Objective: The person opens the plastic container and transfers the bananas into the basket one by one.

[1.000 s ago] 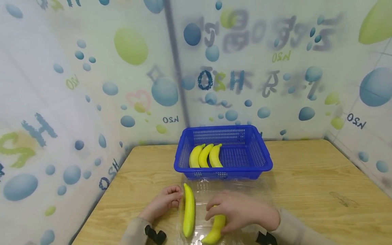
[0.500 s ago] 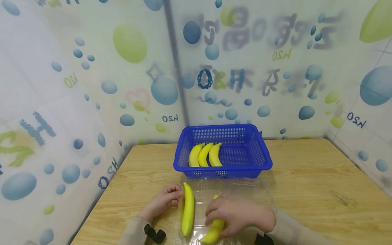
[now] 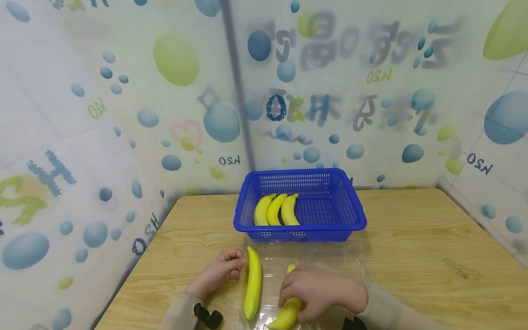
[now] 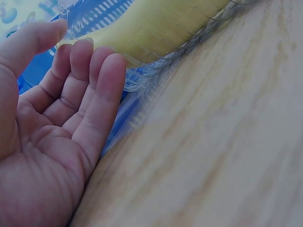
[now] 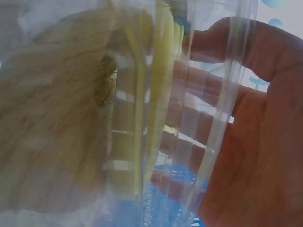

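A clear plastic container [image 3: 270,280] lies in front of the person. My left hand [image 3: 224,269] is at its left edge; in the left wrist view the thumb and bent fingers [image 4: 111,78] meet the plastic rim. Just inside that edge a yellow banana [image 3: 253,286] lies lengthwise. Farther right, my right hand [image 3: 319,289] holds a second banana [image 3: 285,317] from above, its curled fingers covering the middle part. The right wrist view looks through the container's clear wall [image 5: 222,109] towards that hand, with yellow banana [image 5: 161,85] beside the fingers.
Behind the container stands a blue perforated basket [image 3: 299,228] with three bananas [image 3: 273,211] along its left side. The wooden table [image 3: 420,256] ends against a wall covering [image 3: 350,114] printed with droplets. Wrist cameras [image 3: 208,317] are strapped on both arms.
My right hand has shifted slightly towards the body over its banana, so the upper tip shows more, and the banana has slid slightly left. The left hand has stayed at the container's edge.
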The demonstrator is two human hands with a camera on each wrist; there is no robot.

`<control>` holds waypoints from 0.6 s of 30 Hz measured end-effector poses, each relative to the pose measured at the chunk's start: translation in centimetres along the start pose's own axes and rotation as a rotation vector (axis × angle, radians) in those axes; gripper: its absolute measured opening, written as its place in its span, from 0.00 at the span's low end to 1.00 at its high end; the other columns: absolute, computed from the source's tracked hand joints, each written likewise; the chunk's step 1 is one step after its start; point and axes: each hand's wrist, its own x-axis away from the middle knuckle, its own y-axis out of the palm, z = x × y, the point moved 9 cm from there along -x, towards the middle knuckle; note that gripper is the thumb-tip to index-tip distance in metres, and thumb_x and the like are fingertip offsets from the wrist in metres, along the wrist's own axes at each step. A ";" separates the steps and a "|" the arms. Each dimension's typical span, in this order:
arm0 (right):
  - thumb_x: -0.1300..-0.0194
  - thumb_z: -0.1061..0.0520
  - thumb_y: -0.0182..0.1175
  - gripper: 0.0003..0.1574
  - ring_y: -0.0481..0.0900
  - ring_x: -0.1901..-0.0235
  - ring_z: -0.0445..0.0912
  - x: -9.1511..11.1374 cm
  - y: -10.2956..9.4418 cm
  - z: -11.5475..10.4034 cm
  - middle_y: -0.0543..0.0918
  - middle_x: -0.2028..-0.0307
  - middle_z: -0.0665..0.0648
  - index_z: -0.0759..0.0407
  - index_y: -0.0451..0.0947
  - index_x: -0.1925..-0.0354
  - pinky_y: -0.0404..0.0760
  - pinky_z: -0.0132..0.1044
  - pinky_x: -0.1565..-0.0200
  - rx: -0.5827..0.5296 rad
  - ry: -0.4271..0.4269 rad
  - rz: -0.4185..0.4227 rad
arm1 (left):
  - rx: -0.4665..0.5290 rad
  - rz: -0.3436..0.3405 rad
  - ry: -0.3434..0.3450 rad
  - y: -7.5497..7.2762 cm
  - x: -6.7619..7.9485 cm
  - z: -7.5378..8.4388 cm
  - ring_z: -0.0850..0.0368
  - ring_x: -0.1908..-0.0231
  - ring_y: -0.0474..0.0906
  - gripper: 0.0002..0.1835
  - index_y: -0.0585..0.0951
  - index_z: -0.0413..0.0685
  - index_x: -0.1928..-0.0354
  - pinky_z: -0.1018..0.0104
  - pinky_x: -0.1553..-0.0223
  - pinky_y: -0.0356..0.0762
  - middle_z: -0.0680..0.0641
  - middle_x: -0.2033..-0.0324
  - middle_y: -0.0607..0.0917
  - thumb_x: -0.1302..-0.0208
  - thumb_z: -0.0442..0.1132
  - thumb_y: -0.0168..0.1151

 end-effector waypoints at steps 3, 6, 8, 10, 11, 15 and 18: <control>0.52 0.49 0.69 0.19 0.74 0.53 0.32 0.0 0.1 0.1 0.79 0.60 0.35 0.41 0.83 0.57 0.68 0.31 0.46 -0.005 0.002 -0.012 | 0.000 0.002 -0.005 0.0 0.0 0.0 0.64 0.69 0.74 0.06 0.75 0.49 0.66 0.71 0.67 0.76 0.54 0.71 0.75 0.31 0.32 0.51; 0.52 0.50 0.69 0.19 0.74 0.53 0.32 0.0 0.3 0.2 0.79 0.61 0.34 0.41 0.83 0.57 0.68 0.32 0.46 -0.023 0.004 -0.025 | 0.004 0.003 -0.012 0.0 0.0 0.0 0.64 0.70 0.73 0.06 0.75 0.49 0.66 0.71 0.67 0.76 0.54 0.71 0.75 0.31 0.33 0.52; 0.52 0.50 0.69 0.19 0.74 0.54 0.32 0.0 0.3 0.2 0.79 0.61 0.34 0.41 0.83 0.57 0.68 0.32 0.46 -0.025 0.006 -0.028 | 0.007 0.004 -0.016 0.1 0.0 0.0 0.65 0.70 0.73 0.06 0.75 0.49 0.66 0.71 0.67 0.76 0.54 0.71 0.75 0.31 0.33 0.52; 0.52 0.50 0.69 0.19 0.74 0.55 0.32 -0.1 0.2 0.1 0.79 0.62 0.33 0.40 0.84 0.58 0.68 0.32 0.47 -0.020 0.004 -0.024 | 0.008 0.005 -0.017 0.1 0.0 0.0 0.65 0.70 0.73 0.06 0.75 0.50 0.66 0.71 0.67 0.75 0.55 0.71 0.75 0.31 0.33 0.52; 0.52 0.50 0.68 0.19 0.74 0.55 0.32 -0.1 0.2 0.1 0.79 0.62 0.33 0.40 0.84 0.58 0.68 0.32 0.47 -0.015 0.003 -0.020 | 0.008 0.005 -0.017 0.1 0.0 0.0 0.65 0.70 0.73 0.06 0.75 0.49 0.66 0.71 0.67 0.75 0.55 0.71 0.75 0.31 0.33 0.52; 0.53 0.50 0.68 0.20 0.74 0.55 0.31 -0.1 0.1 0.0 0.78 0.63 0.33 0.40 0.84 0.58 0.68 0.33 0.48 -0.011 0.001 -0.012 | 0.007 0.005 -0.016 0.1 0.0 0.1 0.65 0.69 0.74 0.05 0.75 0.49 0.66 0.71 0.67 0.76 0.54 0.71 0.75 0.31 0.33 0.52; 0.54 0.50 0.68 0.20 0.74 0.55 0.32 -0.2 0.1 0.1 0.78 0.63 0.33 0.39 0.84 0.58 0.68 0.33 0.49 0.008 0.007 -0.009 | 0.008 0.001 -0.014 0.1 0.0 0.1 0.64 0.70 0.74 0.05 0.75 0.48 0.66 0.71 0.67 0.76 0.54 0.71 0.75 0.30 0.33 0.52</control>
